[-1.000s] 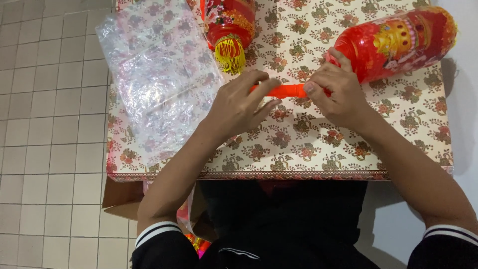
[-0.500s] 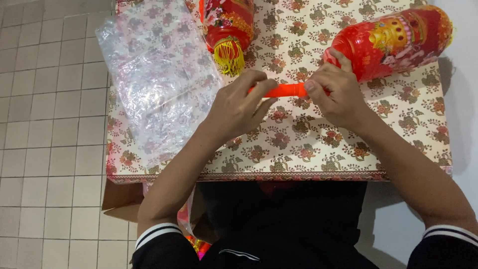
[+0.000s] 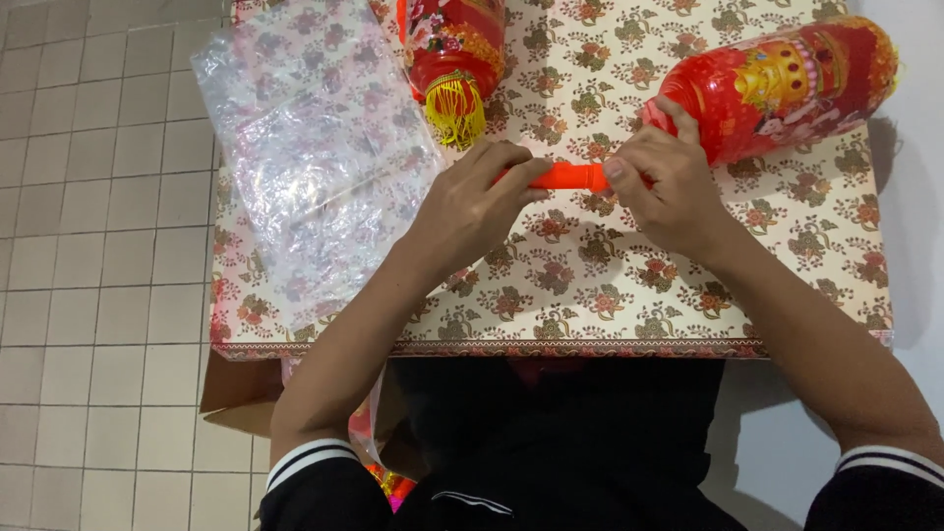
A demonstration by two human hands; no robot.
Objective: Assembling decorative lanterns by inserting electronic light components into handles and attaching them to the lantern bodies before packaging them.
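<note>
My left hand [image 3: 470, 206] and my right hand [image 3: 667, 192] both grip a short orange-red rod [image 3: 572, 177], one at each end, just above the flower-patterned table cover [image 3: 590, 285]. The rod leads toward the near end of a red and gold lantern [image 3: 777, 88] lying on its side at the right, which my right fingers also touch. A second red lantern with a yellow tassel [image 3: 452, 54] lies at the top middle, just beyond my left hand.
A crinkled clear plastic bag [image 3: 310, 162] covers the table's left part and hangs past its edge. Pale floor tiles [image 3: 88, 246] lie to the left, a white wall [image 3: 919, 197] to the right. Brown cardboard [image 3: 241, 393] shows under the table's front.
Both hands have stayed on the rod; my left fingers shifted slightly along it. The lanterns and the bag have not moved.
</note>
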